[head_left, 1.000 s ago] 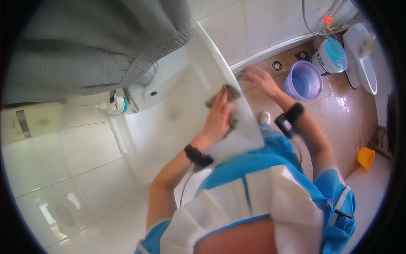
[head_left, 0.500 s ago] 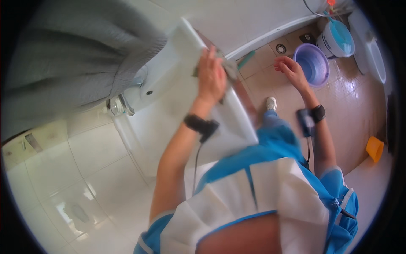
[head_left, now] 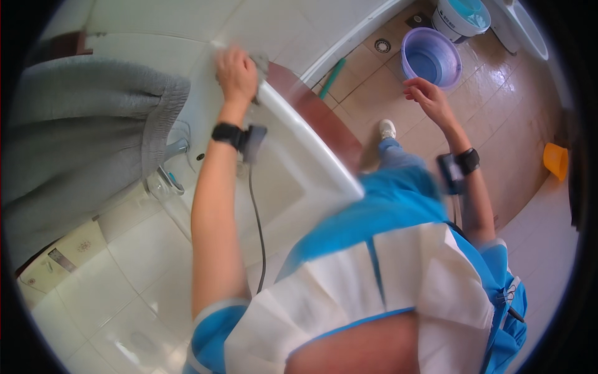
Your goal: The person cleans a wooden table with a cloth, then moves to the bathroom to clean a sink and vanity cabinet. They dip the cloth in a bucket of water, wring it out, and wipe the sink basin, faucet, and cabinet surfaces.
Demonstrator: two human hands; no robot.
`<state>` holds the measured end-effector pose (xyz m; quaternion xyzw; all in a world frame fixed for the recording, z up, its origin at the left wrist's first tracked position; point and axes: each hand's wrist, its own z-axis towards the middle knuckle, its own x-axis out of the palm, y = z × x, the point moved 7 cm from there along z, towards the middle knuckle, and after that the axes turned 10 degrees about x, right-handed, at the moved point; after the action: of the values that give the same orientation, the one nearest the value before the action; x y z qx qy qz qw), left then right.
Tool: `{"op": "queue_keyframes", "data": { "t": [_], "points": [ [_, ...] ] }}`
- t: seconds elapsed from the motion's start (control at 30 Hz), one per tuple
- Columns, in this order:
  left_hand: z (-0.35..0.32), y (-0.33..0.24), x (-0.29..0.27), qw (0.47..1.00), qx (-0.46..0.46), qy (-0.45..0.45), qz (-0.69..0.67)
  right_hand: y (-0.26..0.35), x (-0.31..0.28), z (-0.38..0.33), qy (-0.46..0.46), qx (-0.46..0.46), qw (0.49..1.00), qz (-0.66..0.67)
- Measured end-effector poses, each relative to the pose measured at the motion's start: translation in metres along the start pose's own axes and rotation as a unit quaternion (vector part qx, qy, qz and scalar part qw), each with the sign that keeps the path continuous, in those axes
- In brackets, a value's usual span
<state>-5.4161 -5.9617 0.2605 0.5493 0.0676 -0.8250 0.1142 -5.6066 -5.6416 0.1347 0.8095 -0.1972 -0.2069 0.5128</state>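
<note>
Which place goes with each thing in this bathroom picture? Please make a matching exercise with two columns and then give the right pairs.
Things:
1. left hand
2. right hand
3. purple basin
4. grey towel

Places:
A. on the brown floor tiles, near the top of the picture
B. hanging at the left, beside the tap
C. on the far corner of the white sink, pressing a cloth
D. open in the air above the floor, touching nothing

Pairs: 1-C, 2-D, 3-A, 4-B
</note>
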Motion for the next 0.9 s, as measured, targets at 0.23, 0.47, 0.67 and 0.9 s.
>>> {"op": "queue_keyframes", "data": {
  "t": [0.23,0.47,0.67,0.9],
  "points": [
    [-0.067,-0.153,-0.033,0.978,0.111,0.082,-0.157,0.010,0.021,0.014,0.022,-0.006,1.000,-0.018],
    [-0.104,-0.220,-0.035,0.929,0.177,0.175,-0.273,0.053,0.072,0.027,0.108,-0.065,0.990,-0.059],
    [-0.144,-0.219,-0.054,0.921,0.145,0.234,-0.275,0.065,0.091,0.023,0.147,-0.066,0.983,-0.091],
    [-0.215,-0.218,-0.080,0.936,-0.034,0.239,-0.255,0.033,0.102,0.027,0.202,-0.048,0.975,-0.075]
  ]
}}
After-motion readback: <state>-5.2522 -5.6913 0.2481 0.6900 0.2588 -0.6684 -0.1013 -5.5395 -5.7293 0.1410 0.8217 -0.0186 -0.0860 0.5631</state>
